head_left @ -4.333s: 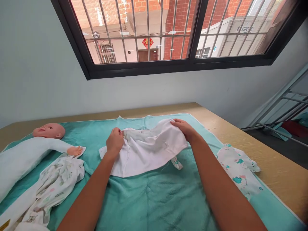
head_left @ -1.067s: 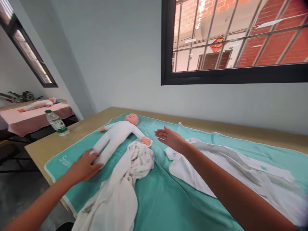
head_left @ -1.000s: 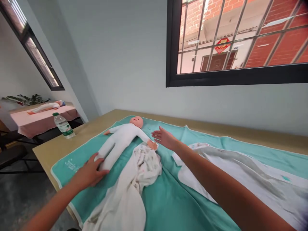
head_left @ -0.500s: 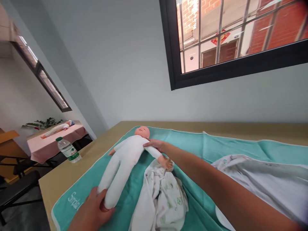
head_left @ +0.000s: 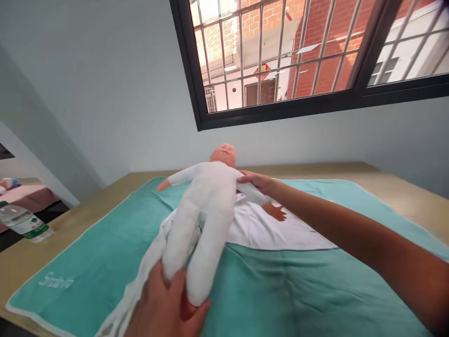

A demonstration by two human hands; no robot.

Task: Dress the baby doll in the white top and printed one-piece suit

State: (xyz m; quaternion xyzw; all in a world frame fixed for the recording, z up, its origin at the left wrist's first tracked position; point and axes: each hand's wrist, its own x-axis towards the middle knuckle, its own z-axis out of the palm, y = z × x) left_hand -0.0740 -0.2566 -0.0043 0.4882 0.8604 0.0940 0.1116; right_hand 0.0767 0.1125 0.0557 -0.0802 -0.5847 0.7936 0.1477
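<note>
A baby doll (head_left: 210, 192) with a white cloth body and pink head is held face up above the table. My left hand (head_left: 168, 299) is closed round its lower legs, with fingers between and beside them. At the doll's shoulder, my right hand (head_left: 257, 181) grips from the right side, its fingers partly hidden behind the upper arm. Below the doll lie a white garment (head_left: 273, 229) spread on the teal blanket (head_left: 280, 290) and a crumpled white garment (head_left: 150, 267), partly covered by the legs and my left hand.
A water bottle (head_left: 26, 223) with a green label stands at the left edge of the tan table (head_left: 80, 210). Behind the table is a grey wall with a dark-framed, barred window (head_left: 280, 103). Part of a pink-covered table (head_left: 35, 199) shows at far left.
The doll has been lifted and carried right, over the crumpled garment towards the spread white one. Both hands keep hold of it. My view has turned right.
</note>
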